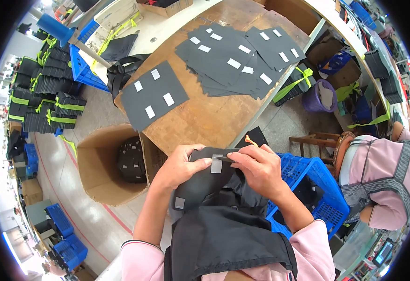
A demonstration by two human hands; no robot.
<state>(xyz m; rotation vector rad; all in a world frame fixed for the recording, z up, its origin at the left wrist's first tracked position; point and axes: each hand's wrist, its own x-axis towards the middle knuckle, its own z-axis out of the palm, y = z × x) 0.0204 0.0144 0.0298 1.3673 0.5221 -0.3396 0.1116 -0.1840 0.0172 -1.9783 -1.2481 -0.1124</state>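
Observation:
My left hand (179, 167) grips a black sheet panel (196, 186) over my lap, thumb on top and fingers behind it. A whitish rectangular patch (216, 167) sits on the panel near its far edge, close to that thumb. A slim, dark pointed tool (223, 158) is pinched in my right hand (263, 172), its tip at the patch's upper part. An orange end (249, 139) sticks out above the right fingers; the tool's middle is hidden. A second, greyish patch (179, 203) shows on the panel's lower left. A black apron (230, 239) covers my lap.
Ahead, a wooden table (205, 119) bears a single black panel (142, 96) and a spread pile of panels (228, 61), all with white patches. An open cardboard box (104, 173) stands left, a blue crate (324, 187) right. Another person (385, 173) sits at the right.

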